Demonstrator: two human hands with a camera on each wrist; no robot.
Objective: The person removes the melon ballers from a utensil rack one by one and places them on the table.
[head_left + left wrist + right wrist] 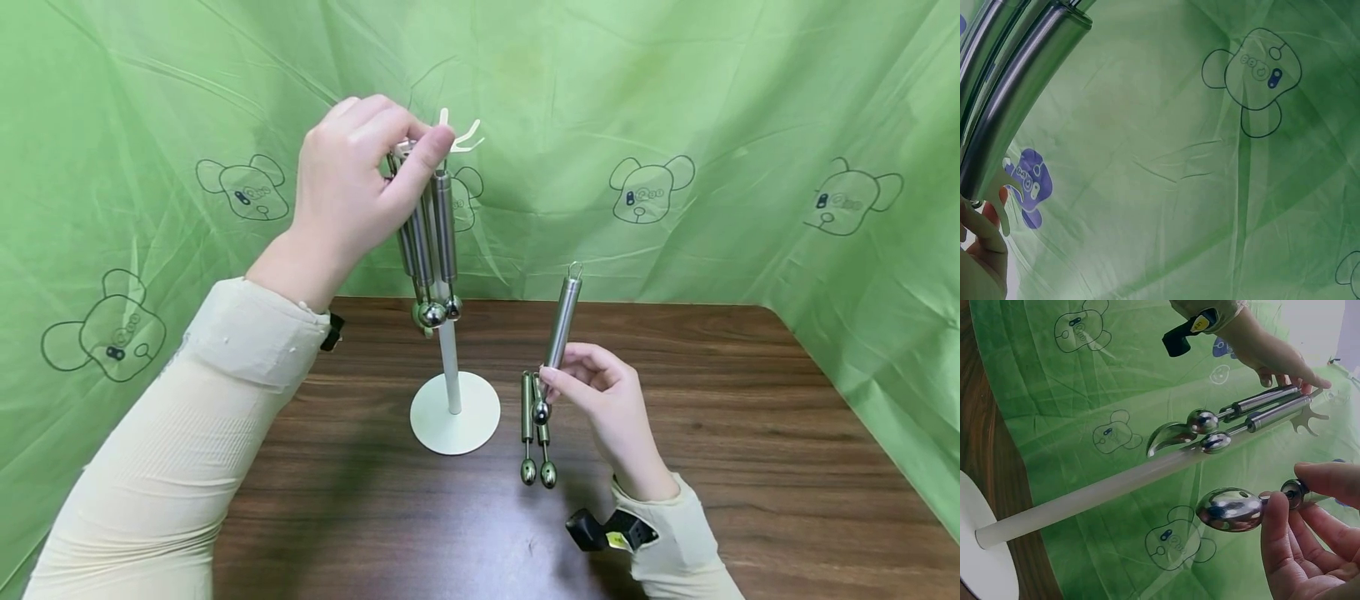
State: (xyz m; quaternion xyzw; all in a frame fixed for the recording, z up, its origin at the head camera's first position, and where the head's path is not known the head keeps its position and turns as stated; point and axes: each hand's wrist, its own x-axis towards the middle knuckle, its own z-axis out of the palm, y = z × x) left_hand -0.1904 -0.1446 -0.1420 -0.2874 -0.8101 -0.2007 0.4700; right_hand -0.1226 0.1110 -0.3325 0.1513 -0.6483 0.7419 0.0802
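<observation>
A white hook stand rises from a round base, with several steel melon ballers hanging from its top. My left hand is up there, thumb and fingers pinching the stand's top by the hooks and partly hiding the handle loops. In the left wrist view, the handles run close past those fingertips. Lower and to the right, my right hand holds another melon baller by the lower handle, its loop end up. The right wrist view shows its shiny rounded head just beyond the thumb and fingers.
Two more melon ballers lie side by side on the brown wooden table, just left of my right hand. Green cloth printed with bear faces surrounds the table at the back and sides.
</observation>
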